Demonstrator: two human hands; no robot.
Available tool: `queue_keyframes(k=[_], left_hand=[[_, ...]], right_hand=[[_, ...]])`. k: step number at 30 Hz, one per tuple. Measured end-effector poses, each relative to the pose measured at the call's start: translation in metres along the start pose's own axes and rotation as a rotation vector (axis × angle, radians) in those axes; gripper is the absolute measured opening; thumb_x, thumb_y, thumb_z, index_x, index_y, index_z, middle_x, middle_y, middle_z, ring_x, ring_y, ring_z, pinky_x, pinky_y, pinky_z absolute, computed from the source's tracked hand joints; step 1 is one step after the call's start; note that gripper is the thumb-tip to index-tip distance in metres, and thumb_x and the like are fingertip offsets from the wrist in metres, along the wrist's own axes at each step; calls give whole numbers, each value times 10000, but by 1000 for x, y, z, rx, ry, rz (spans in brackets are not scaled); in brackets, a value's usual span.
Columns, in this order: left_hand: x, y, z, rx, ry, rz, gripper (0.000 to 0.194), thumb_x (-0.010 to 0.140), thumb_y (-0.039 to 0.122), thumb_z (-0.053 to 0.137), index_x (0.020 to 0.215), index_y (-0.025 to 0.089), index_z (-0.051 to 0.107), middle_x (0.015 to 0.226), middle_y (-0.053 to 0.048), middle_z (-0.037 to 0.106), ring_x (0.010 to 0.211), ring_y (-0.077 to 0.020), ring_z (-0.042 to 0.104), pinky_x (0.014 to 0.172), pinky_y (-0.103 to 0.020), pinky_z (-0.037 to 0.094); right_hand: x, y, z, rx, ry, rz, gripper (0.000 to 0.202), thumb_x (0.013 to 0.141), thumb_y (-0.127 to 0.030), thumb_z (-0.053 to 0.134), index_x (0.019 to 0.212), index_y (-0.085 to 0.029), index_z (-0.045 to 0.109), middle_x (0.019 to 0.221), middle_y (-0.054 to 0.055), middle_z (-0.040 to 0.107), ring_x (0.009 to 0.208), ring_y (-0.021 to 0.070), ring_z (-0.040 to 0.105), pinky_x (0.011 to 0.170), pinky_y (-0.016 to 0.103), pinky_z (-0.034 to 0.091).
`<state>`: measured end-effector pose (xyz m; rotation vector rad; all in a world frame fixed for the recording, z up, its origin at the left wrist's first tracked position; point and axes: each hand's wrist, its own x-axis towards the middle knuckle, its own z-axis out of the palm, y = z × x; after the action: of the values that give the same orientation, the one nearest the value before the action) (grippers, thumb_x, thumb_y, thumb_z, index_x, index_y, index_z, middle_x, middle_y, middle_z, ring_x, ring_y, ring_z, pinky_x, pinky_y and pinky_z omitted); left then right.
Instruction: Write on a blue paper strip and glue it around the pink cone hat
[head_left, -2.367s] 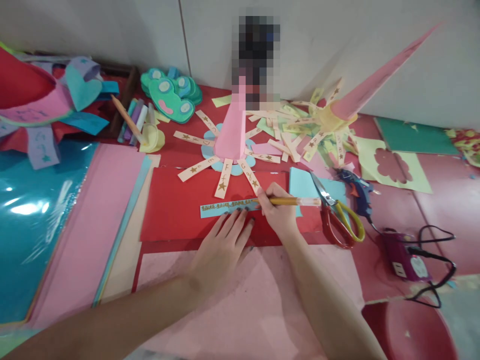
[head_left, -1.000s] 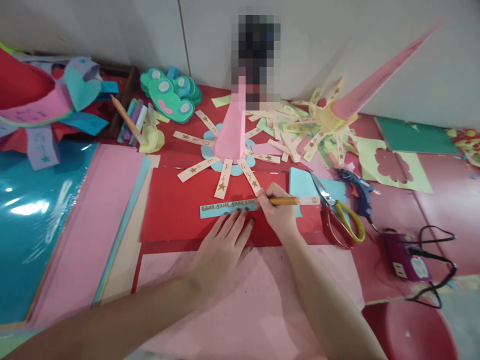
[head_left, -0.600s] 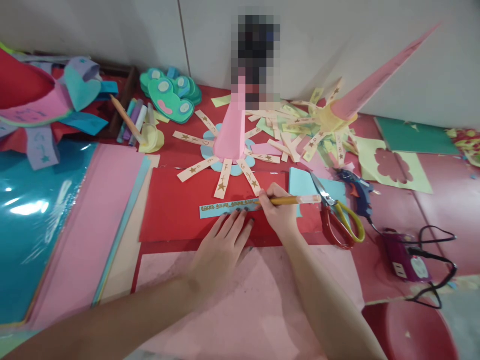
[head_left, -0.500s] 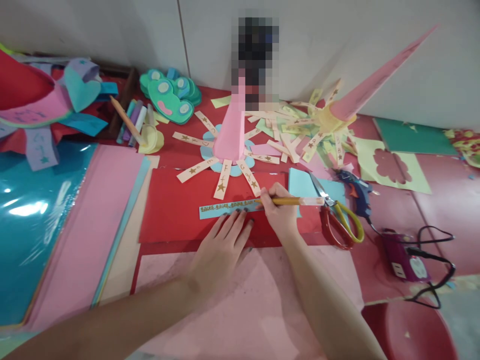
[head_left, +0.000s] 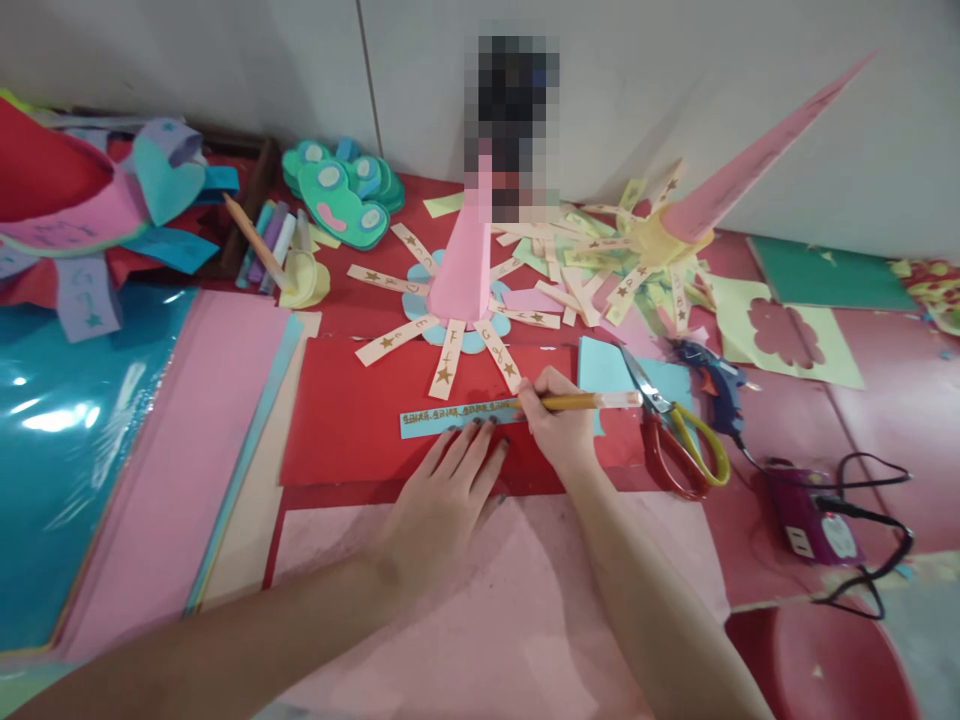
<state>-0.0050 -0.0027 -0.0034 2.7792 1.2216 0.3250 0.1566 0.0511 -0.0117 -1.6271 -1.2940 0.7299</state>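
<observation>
A light-blue paper strip [head_left: 420, 424] with a row of gold writing lies across a red sheet [head_left: 345, 450]. My left hand [head_left: 446, 480] rests flat and open, its fingertips on the strip's lower edge. My right hand [head_left: 559, 420] is closed round a gold marker [head_left: 577, 401], whose tip meets the strip at the right end of the writing. Just beyond the hands, a pink paper cone [head_left: 461, 270] stands on a blue flower base, with lettered, starred strips [head_left: 448, 360] fanned around it.
To the right lie scissors [head_left: 675, 440], a glue gun [head_left: 716, 385] and a purple power box [head_left: 810, 515] with a black cord. A second pink cone [head_left: 750, 170] leans amid paper scraps. Left are coloured sheets [head_left: 172, 420], markers [head_left: 274, 240] and green foam shapes [head_left: 341, 195].
Both hands keep almost the same place. The marker's rear end has shifted slightly, while its tip stays at the end of the writing.
</observation>
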Motion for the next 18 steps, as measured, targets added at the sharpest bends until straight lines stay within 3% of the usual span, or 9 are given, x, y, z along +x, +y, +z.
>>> queue_keyframes(k=[18], left_hand=[[0, -1, -1, 29, 15, 17, 411, 949, 283, 282, 1254, 128, 510, 1305, -108, 538, 1189, -242, 505, 994, -393, 396]], right_hand=[[-1, -2, -1, 10, -6, 10, 337, 775, -270, 499, 547, -221, 255, 455, -86, 297, 395, 78, 478, 385, 190, 340]])
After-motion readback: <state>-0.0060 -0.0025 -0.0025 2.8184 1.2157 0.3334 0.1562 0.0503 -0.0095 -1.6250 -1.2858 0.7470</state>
